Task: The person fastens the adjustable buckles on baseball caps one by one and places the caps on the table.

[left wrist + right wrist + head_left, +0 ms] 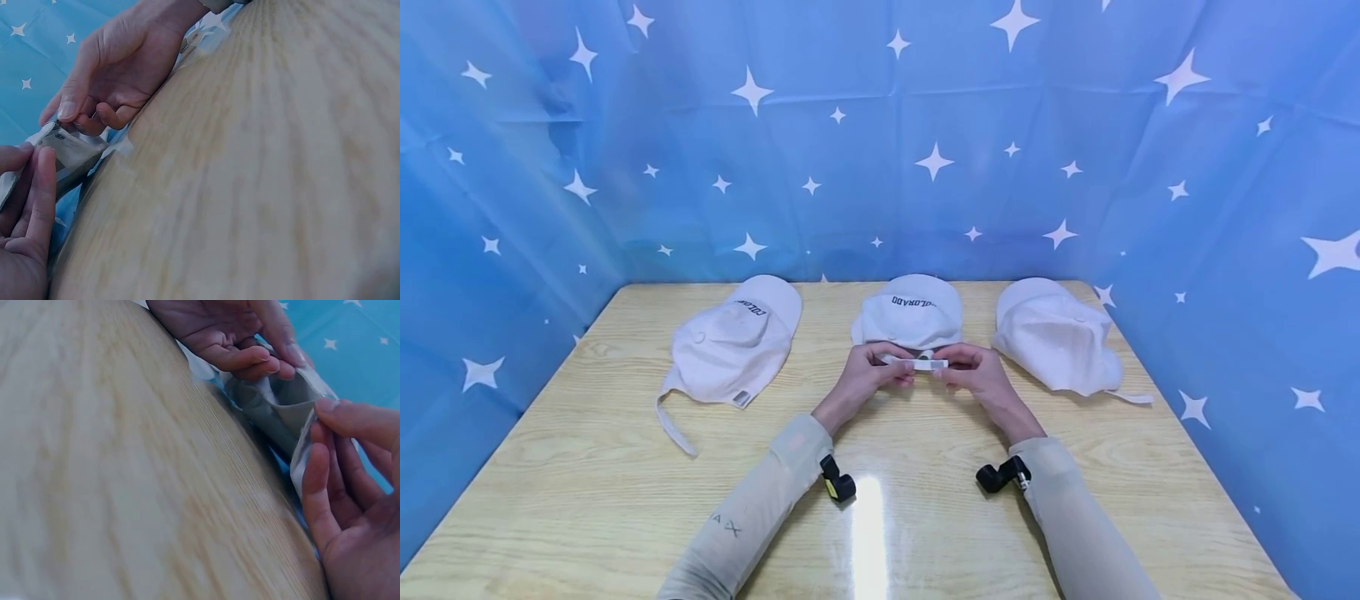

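In the head view, a white baseball cap (pixel 906 321) with dark COLORADO lettering lies at the middle of the table's far side, brim away from me. At its near edge, my left hand (pixel 863 375) pinches the left part of the cap's back strap (pixel 925 364). The right part is pinched between the thumb and fingers of my right hand (pixel 988 382). Up close in the right wrist view, the strap (pixel 303 453) runs between both thumbs, with the cap's hollow inside (pixel 294 394) behind it. A small metal piece (pixel 59 135) shows on the strap in the left wrist view.
Another white cap (pixel 718 354) lies to the left, its loose strap trailing toward me. On the right is a third white cap (pixel 1060 342), its strap end pointing right. The wooden table (pixel 587 492) meets a blue star-patterned cloth (pixel 850 125) at its back and sides.
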### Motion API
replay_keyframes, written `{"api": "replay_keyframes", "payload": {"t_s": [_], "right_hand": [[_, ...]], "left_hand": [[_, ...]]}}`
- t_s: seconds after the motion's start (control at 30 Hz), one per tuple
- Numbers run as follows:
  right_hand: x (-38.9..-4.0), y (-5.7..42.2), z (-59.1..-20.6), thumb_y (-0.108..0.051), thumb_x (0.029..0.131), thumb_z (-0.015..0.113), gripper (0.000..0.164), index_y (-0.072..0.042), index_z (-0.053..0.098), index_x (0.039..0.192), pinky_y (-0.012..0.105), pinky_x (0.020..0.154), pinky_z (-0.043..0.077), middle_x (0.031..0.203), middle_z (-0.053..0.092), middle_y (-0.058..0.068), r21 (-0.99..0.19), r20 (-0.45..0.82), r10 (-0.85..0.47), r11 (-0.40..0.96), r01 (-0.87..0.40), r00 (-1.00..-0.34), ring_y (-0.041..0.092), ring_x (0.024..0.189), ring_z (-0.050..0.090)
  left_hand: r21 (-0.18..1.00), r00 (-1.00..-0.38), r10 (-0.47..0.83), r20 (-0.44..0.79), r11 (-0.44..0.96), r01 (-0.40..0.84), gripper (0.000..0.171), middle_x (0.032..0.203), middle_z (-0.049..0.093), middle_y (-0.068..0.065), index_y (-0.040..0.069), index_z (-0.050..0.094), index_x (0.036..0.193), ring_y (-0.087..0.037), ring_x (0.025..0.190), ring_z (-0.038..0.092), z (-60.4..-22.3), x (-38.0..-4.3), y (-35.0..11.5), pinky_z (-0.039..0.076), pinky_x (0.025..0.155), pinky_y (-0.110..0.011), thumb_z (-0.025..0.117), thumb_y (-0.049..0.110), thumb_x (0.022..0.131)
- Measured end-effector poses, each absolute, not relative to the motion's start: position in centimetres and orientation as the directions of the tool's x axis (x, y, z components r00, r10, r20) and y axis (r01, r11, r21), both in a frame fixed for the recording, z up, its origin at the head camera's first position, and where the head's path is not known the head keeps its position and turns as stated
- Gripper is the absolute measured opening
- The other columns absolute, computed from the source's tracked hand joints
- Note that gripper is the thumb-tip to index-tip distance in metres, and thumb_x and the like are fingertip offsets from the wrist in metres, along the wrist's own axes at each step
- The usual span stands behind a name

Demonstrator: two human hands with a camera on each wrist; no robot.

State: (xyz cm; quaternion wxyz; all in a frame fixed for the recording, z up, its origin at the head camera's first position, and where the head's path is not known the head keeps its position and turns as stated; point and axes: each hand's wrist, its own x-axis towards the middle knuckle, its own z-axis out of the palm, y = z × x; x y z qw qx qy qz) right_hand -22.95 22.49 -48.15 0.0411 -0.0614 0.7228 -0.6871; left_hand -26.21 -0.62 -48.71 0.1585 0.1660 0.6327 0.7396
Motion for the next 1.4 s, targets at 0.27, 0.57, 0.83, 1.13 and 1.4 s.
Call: {"api": "replay_keyframes", "payload": {"t_s": [0.27,0.57,0.83,1.13,1.4], "right_hand": [[-22.86,22.28,-48.08,-0.002,0.089,0.077,0.034,0.011,0.065,0.119,0.022,0.063,0.056,0.088,0.074,-0.009,-0.997,0.03,-0.143,0.062,-0.04,-0.989,0.006,0.072,0.062],[-22.93,22.24,-47.96,-0.005,0.089,0.079,0.036,0.01,0.067,0.119,0.022,0.063,0.055,0.09,0.075,-0.009,-0.997,0.025,-0.144,0.075,-0.036,-0.989,0.007,0.073,0.062],[-22.96,22.51,-47.98,-0.009,0.088,0.081,0.04,0.009,0.066,0.121,0.023,0.066,0.058,0.093,0.07,-0.003,-0.999,0.004,-0.123,0.05,-0.01,-0.992,0.008,0.074,0.061],[-22.97,22.46,-47.96,-0.01,0.088,0.081,0.039,0.008,0.067,0.12,0.023,0.066,0.058,0.094,0.071,0.0,-0.998,0.019,-0.124,0.059,-0.026,-0.992,0.008,0.074,0.061],[-23.03,22.54,-48.12,-0.006,0.089,0.08,0.037,0.01,0.067,0.119,0.023,0.064,0.058,0.089,0.071,-0.003,-0.998,0.037,-0.135,0.052,-0.044,-0.99,0.008,0.071,0.061]], "left_hand": [[0.989,-0.888,0.457,0.058,-0.144,-0.009,0.019,0.089,0.079,-0.015,-0.004,0.074,0.11,-0.016,0.075,0.077,-49.07,-26.37,-0.68,0.065,0.077,-0.033,0.075,0.006,0.094],[0.991,-0.871,0.487,0.058,-0.132,-0.008,0.023,0.089,0.079,-0.015,-0.003,0.074,0.113,-0.018,0.075,0.077,-48.96,-26.39,-0.58,0.066,0.076,-0.036,0.076,0.01,0.094],[0.99,-0.897,0.437,0.06,-0.142,-0.003,0.02,0.092,0.079,-0.02,-0.002,0.075,0.113,-0.016,0.074,0.077,-49.01,-26.48,-0.55,0.065,0.074,-0.032,0.072,0.008,0.096],[0.991,-0.907,0.418,0.052,-0.131,-0.004,0.017,0.091,0.08,-0.015,-0.003,0.075,0.111,-0.015,0.075,0.078,-48.86,-26.49,-0.69,0.065,0.077,-0.034,0.071,0.006,0.097],[0.991,-0.907,0.418,0.053,-0.131,-0.003,0.019,0.092,0.079,-0.016,-0.004,0.075,0.112,-0.016,0.074,0.077,-48.9,-26.44,-0.62,0.065,0.074,-0.034,0.071,0.006,0.097]]}}
